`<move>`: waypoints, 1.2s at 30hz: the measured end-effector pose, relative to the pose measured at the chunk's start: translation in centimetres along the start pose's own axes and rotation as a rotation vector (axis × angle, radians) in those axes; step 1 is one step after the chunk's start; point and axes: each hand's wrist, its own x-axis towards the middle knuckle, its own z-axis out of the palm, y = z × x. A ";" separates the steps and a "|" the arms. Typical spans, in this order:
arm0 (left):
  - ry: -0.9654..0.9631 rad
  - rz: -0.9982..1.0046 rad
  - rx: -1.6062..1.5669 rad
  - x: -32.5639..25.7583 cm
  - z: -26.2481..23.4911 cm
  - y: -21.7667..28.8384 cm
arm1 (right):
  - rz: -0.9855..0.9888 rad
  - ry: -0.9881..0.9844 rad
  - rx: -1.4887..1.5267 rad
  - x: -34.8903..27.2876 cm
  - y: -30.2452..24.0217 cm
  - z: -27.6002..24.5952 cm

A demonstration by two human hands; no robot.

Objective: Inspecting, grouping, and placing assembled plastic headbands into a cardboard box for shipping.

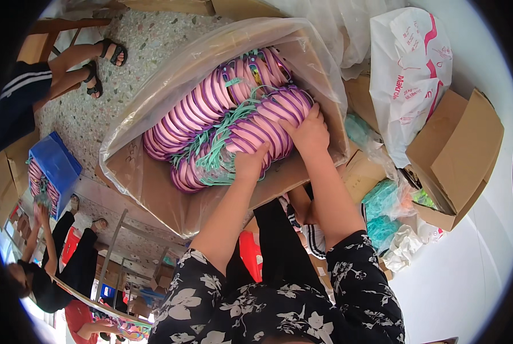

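Note:
Two long rows of pink, purple-edged flat pieces (190,117) stand packed on edge inside a cardboard box (159,195) lined with clear plastic. Teal cords (225,129) lie tangled between and over the rows; what kind of article the pieces are, I cannot make out. My left hand (251,164) grips the near side of the closer row, its fingertips partly hidden among the pieces. Around that row's right end curls my right hand (309,133), thumb on top and fingers along the outer side. Both hands are closed on this same row.
A white plastic sack (408,80) and an open carton (457,155) stand at the right, above bundles of teal material (382,215). At the left, another person bends toward a blue bin (61,163) of similar pieces. A sandalled person sits at upper left.

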 end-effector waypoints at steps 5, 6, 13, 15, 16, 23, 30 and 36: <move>0.024 0.033 0.165 -1.2 -0.4 1.8 | -0.126 0.150 -0.114 -0.1 0.9 0.9; 0.023 0.023 0.185 -1.3 -0.5 2.1 | -0.144 0.172 -0.087 -0.1 1.0 1.3; 0.028 0.030 0.348 -0.1 -1.2 2.4 | -0.076 0.017 -0.080 1.4 3.1 3.4; 0.076 -0.008 0.457 0.0 -0.7 2.7 | -0.079 0.039 -0.153 1.5 3.0 3.5; 0.074 -0.011 0.445 0.2 -0.7 2.3 | -0.084 0.043 -0.195 1.3 2.6 3.0; 0.059 0.063 0.380 1.3 -1.0 0.4 | -0.552 0.401 0.025 0.9 0.2 2.0; 0.174 0.084 0.400 -0.2 -0.4 0.7 | -0.562 0.385 0.050 2.3 -0.5 5.7; 0.175 0.042 0.457 -0.2 0.5 1.4 | -0.580 0.413 0.057 4.2 0.3 7.1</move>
